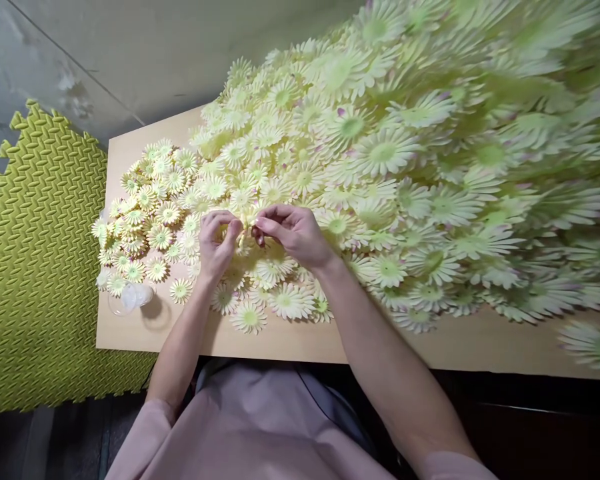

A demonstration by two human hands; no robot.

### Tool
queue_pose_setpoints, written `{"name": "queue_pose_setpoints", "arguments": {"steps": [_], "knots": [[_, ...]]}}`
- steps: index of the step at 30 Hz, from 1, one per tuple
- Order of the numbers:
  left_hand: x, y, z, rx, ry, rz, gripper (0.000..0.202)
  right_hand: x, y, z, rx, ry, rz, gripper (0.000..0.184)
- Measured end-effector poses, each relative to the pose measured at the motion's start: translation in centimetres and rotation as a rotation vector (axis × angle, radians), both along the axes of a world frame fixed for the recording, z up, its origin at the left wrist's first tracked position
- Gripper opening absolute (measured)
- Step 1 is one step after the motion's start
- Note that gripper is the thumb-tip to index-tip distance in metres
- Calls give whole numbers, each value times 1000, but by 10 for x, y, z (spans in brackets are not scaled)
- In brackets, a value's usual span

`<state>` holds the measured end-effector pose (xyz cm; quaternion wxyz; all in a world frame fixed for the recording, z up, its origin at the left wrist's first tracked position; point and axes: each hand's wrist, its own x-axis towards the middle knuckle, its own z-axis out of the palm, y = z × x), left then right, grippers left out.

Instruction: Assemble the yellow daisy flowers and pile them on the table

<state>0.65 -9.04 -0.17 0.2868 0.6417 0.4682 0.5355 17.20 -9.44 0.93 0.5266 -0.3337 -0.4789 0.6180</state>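
My left hand (217, 245) is closed in a pinch, thumb against fingertips, on a small pale yellow artificial flower (244, 232). On the flower's other side, my right hand (296, 235) pinches at it too, its fingers curled inward. The petals look bunched between the fingertips, and the exact grip points are too small to make out. Under and behind both hands spreads a thick heap of cream-yellow artificial flower heads (383, 153) with green centres and some purple petal tips. Smaller flower heads (159, 236) lie in a looser group left of my left hand.
A small clear plastic cup (139, 295) stands near the left front corner of the wooden table (280, 341). Yellow-green foam matting (45, 267) rises along the left side. A grey wall (145, 53) borders the back. The heap reaches the right edge of view.
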Motion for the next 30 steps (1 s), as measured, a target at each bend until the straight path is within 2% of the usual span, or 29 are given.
{"name": "queue_pose_setpoints", "arguments": {"steps": [2, 6, 12, 16, 18, 24, 27, 30], "knots": [[-2, -1, 2, 8, 17, -35, 35, -1, 0, -1, 12, -18, 7, 19], [-4, -3, 4, -38, -20, -44, 24, -1, 0, -2, 64, -41, 8, 18], [-1, -2, 1, -202, -247, 13, 19, -4, -1, 0, 89, -34, 7, 19], [2, -3, 2, -210, -299, 30, 19, -5, -1, -1, 98, -45, -32, 21], [2, -4, 3, -111, -206, 22, 17, -5, -1, -2, 122, -83, -69, 20], [1, -5, 1, 376, 195, 89, 5, -7, -2, -2, 306, -214, -108, 22], [2, -5, -1, 494, 260, 51, 10, -10, -2, -5, 413, -304, -183, 26], [3, -6, 0, 493, 227, 32, 11, -11, 0, -7, 403, -337, -212, 25]]}}
